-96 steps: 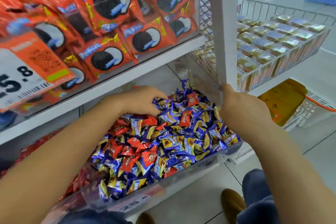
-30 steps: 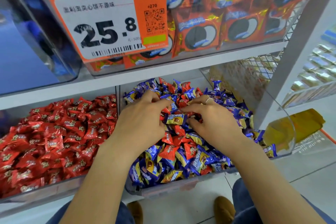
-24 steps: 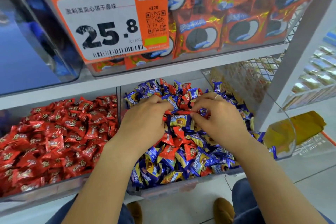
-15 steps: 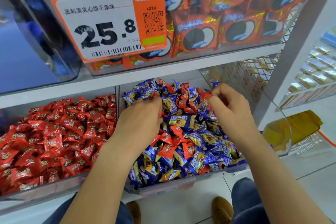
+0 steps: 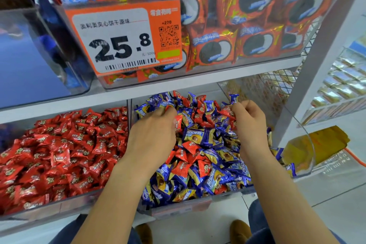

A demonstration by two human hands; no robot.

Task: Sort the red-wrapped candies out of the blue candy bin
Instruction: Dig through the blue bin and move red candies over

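- Blue candy bin [image 5: 198, 207]: clear plastic, on the lower shelf, right of centre. Holds a heap of blue-wrapped candies [image 5: 195, 135] with red-wrapped candies [image 5: 184, 153] scattered through it, most along the middle and far part of the heap.
- Left hand [image 5: 152, 134]: palm down on the left side of the heap, fingers curled into the pile at the far end. One red wrapper shows at the thumb side; whether it is gripped, cannot tell.
- Right hand [image 5: 250, 125]: over the right far part of the heap, fingers bent inward and pinched narrow at a cluster of red wrappers; a blue wrapper sticks up just above the fingertips. What exactly it holds, cannot tell.
- Red candy bin [image 5: 49, 207]: just beside, to the left, filled with red candies only.
- Upper shelf: orange price tag [image 5: 122, 37] reading 25.8 on a clear bin of red cookie packs [image 5: 213, 47].
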